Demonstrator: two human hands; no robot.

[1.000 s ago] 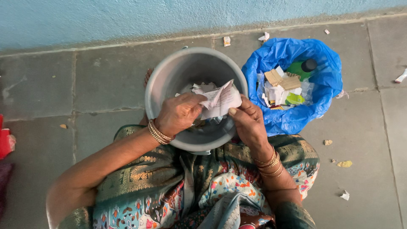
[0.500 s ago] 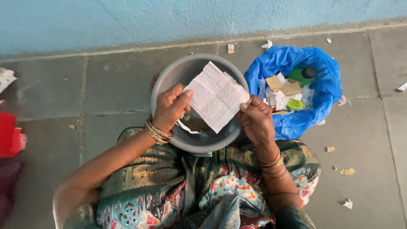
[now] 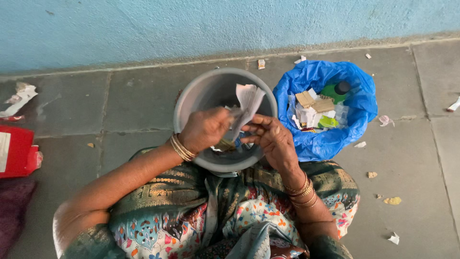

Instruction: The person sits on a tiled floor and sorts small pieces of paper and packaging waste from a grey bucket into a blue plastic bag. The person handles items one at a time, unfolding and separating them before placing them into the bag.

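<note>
Creased white paper [image 3: 249, 98], round grey bucket [image 3: 201, 86]

Bucket [image 3: 201, 88] contents mostly hidden behind hands; red box [image 3: 14, 151] cut off at left edge.

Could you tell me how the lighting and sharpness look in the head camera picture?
Head view: soft, even light, no hard shadows or glare; the paper between left hand and right hand is slightly motion-blurred; the blue bag is sharp; the wall line bows, wide-angle distortion.
</note>
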